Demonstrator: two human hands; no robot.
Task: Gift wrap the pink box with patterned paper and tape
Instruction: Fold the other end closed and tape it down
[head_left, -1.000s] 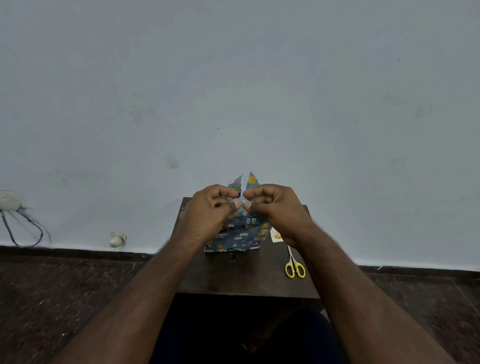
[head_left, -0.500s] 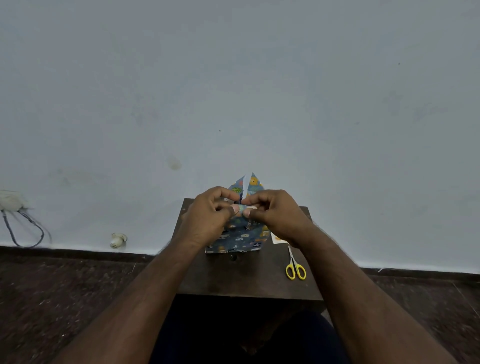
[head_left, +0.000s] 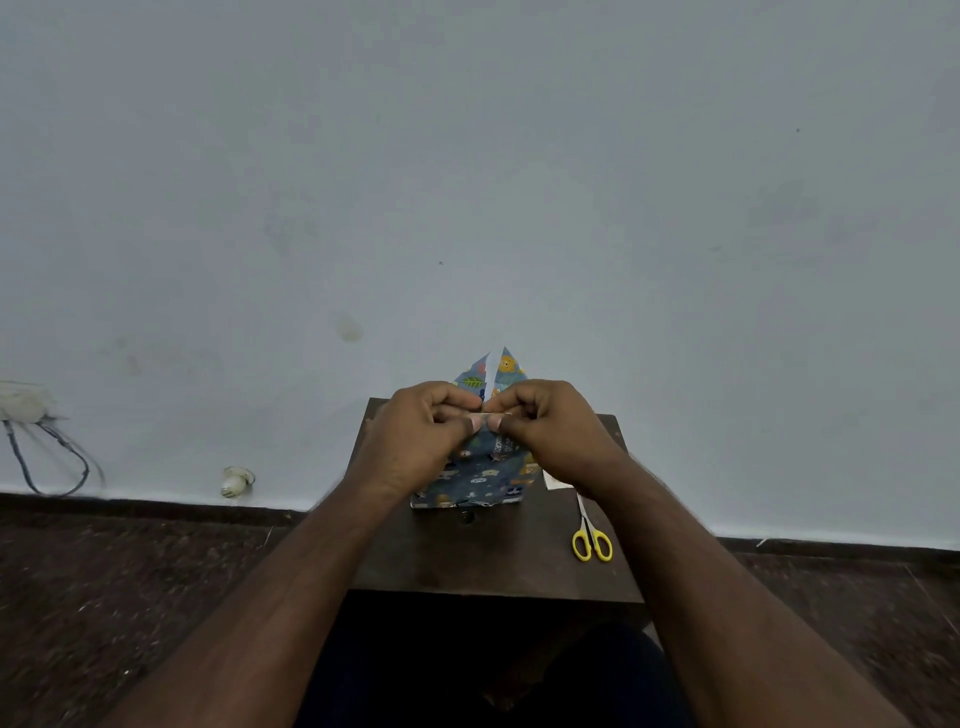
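Centrally, both thumbs and forefingers meet over the wrapped box, pinching a short pale strip of tape between them. Left hand: fingers curled, thumb tip and forefinger closed on the strip's left end. Right hand: same posture, mirrored, thumb and forefinger closed on the right end. Thumbnails nearly touch at the middle. Whether the strip already sticks to the paper underneath cannot be told.

Patterned paper: blue-grey with small animals and leaves, covering the box completely; no pink visible. At the far end a triangular flap stands upright behind the fingers, its point uppermost, with a narrow white edge running down its centre where two folded sides meet. The near end of the parcel lies flat against the table.

Parcel sits at the middle of the small dark wooden table, towards its far edge. Yellow-handled scissors lie on the table to the right, handles towards the person, well apart from the parcel. A small pale scrap lies just beside the parcel's right side, partly hidden by the right wrist.

Behind: plain pale wall, dark floor, cables low on the left wall.
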